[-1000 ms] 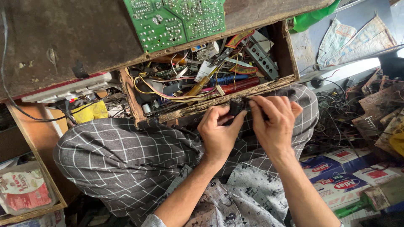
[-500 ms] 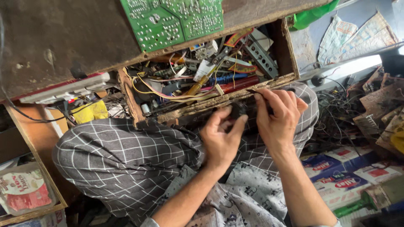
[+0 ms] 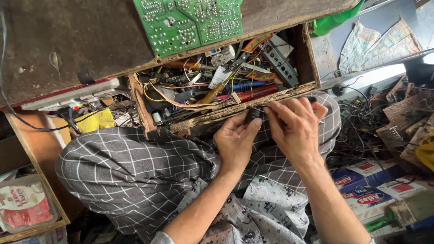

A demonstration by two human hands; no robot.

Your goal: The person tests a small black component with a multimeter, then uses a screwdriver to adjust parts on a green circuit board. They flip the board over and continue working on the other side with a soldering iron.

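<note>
Both hands have come closer together since a moment ago. The left hand (image 3: 235, 140) and the right hand (image 3: 296, 129) now pinch a small black part (image 3: 254, 113) from both sides, fingers clamped on it. The part sits just at the near edge of the drawer (image 3: 312, 63), which is full of wires (image 3: 181, 101). It seems the grip is now settled for fine work.

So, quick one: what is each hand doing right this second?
Left hand: closed, fingers pinching a small dark part at the edge of the wooden drawer.
Right hand: closed, fingertips gripping the same small dark part from the other side.
</note>
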